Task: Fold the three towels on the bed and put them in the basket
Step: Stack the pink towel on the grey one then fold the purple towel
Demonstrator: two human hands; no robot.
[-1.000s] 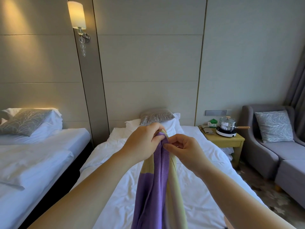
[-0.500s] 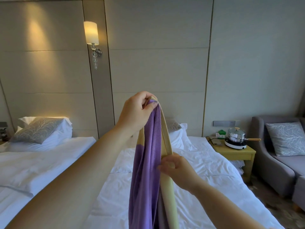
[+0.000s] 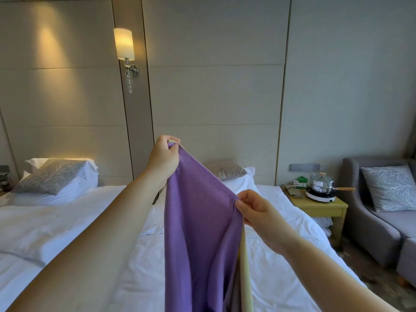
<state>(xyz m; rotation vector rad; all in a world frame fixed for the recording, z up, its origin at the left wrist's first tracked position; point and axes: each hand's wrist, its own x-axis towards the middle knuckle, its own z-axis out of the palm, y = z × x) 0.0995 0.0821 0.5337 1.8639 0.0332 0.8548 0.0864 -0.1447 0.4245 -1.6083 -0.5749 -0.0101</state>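
1. My left hand [image 3: 163,158] is raised high and pinches one top corner of the purple towel [image 3: 198,221]; my right hand [image 3: 256,212] pinches the same edge lower down and to my right, its fingers [image 3: 248,197] curled onto the cloth.
2. The towel hangs in the air over the bed [image 3: 144,278], and its lower end runs out of view; a pale yellow layer shows behind the purple, perhaps its reverse face, though I cannot tell.
3. As I judge it, the step is opening the towel out; my right hand should work along the edge to the far corner, then rise level with the left.
4. The top edge should be taut so the cloth hangs square; a slack pinch risks dropping a corner.
5. Then I bring corner to corner; the basket is not in view.
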